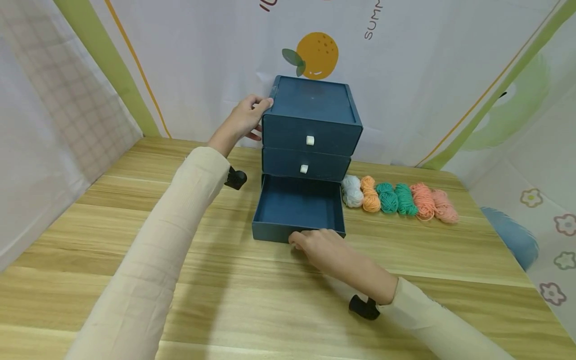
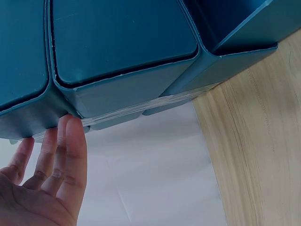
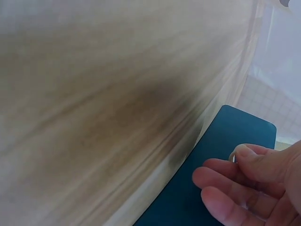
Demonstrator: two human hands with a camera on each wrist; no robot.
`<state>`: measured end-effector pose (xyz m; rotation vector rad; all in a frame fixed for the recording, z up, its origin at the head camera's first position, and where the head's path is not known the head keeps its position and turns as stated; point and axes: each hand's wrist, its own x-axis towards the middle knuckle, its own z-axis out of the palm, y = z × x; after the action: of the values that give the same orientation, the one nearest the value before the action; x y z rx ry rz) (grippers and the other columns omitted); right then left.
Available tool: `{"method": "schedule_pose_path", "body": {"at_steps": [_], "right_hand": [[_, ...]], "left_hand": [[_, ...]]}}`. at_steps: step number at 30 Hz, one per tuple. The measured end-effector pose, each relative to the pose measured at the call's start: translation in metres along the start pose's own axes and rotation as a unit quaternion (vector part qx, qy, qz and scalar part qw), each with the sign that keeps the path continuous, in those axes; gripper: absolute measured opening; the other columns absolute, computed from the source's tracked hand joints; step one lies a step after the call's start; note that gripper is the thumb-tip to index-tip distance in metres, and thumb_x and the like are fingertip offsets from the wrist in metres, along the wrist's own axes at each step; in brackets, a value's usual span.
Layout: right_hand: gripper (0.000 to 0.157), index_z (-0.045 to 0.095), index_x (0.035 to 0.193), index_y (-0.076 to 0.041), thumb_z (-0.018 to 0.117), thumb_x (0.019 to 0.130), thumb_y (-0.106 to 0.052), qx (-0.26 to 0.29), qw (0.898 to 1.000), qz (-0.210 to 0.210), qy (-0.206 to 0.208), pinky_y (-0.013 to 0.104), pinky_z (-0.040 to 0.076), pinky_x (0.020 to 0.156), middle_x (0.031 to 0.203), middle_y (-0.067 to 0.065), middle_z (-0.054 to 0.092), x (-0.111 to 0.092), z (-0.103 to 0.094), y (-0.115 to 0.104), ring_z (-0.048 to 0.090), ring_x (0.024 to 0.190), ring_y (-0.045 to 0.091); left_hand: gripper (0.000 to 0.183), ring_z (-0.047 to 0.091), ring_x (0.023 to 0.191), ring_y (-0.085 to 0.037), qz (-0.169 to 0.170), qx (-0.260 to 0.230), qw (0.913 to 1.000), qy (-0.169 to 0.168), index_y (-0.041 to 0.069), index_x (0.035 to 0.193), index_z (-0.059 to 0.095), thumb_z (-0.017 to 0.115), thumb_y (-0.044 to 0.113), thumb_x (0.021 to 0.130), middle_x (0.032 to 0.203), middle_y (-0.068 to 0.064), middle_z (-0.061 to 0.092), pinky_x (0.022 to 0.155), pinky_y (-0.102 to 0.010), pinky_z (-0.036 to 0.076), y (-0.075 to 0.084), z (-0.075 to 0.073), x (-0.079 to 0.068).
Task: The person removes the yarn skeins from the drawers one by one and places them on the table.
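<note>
A dark blue three-drawer cabinet (image 1: 312, 100) stands at the back of the wooden table. Its bottom drawer (image 1: 272, 231) is pulled out and shows a bare inside; the two drawers above it are closed, each with a small white knob. My left hand (image 1: 246, 116) steadies the cabinet, thumb on the top's left edge. In the left wrist view, straight fingers (image 2: 75, 155) rest against the side, close to a strip of clear tape. My right hand (image 1: 321, 247) is at the front of the drawer, pinching its small knob (image 3: 232, 157) between thumb and curled fingers, which mostly hide it.
Right of the cabinet lies a row of small yarn skeins: white (image 1: 353, 191), orange (image 1: 370, 194), green (image 1: 388, 198), coral (image 1: 423, 201) and pink (image 1: 444, 206). A printed curtain (image 1: 202, 65) hangs right behind the cabinet. Wooden tabletop (image 1: 252, 290) extends in front of the drawer.
</note>
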<state>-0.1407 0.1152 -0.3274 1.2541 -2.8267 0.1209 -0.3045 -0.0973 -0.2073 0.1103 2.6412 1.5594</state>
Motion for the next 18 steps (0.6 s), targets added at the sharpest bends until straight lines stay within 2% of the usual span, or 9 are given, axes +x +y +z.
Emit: {"method": "schedule_pose_path", "body": {"at_steps": [3, 12, 18], "right_hand": [[0.016, 0.062, 0.104, -0.015, 0.056, 0.09, -0.011, 0.006, 1.0, 0.004, -0.002, 0.019, 0.051, 0.057, 0.095, -0.001, 0.069, 0.002, 0.0, 0.001, 0.059, 0.063, 0.007], [0.015, 0.062, 0.103, -0.014, 0.056, 0.09, -0.012, 0.015, 1.0, 0.021, 0.011, 0.019, 0.051, 0.058, 0.093, -0.001, 0.069, 0.01, -0.001, 0.007, 0.057, 0.062, 0.005], [0.018, 0.063, 0.104, -0.013, 0.059, 0.087, -0.008, 0.012, 0.999, 0.024, 0.023, 0.021, 0.052, 0.059, 0.093, 0.0, 0.07, 0.016, -0.001, 0.013, 0.06, 0.064, 0.007]], "left_hand": [[0.056, 0.054, 0.092, -0.023, 0.0, 0.0, 1.0, 0.0, 0.02, 0.136, 0.033, 0.033, 0.055, 0.092, 0.138, -0.007, 0.036, 0.077, -0.035, 0.054, 0.0, 0.0, 0.0], [0.056, 0.053, 0.085, -0.02, -0.001, -0.005, 1.0, 0.0, 0.021, 0.137, 0.033, 0.033, 0.055, 0.092, 0.136, -0.008, 0.037, 0.083, -0.042, 0.052, 0.0, 0.0, -0.001], [0.056, 0.052, 0.085, -0.019, -0.002, -0.002, 1.0, 0.0, 0.022, 0.137, 0.033, 0.033, 0.055, 0.092, 0.135, -0.007, 0.037, 0.08, -0.039, 0.053, 0.0, 0.0, 0.0]]}}
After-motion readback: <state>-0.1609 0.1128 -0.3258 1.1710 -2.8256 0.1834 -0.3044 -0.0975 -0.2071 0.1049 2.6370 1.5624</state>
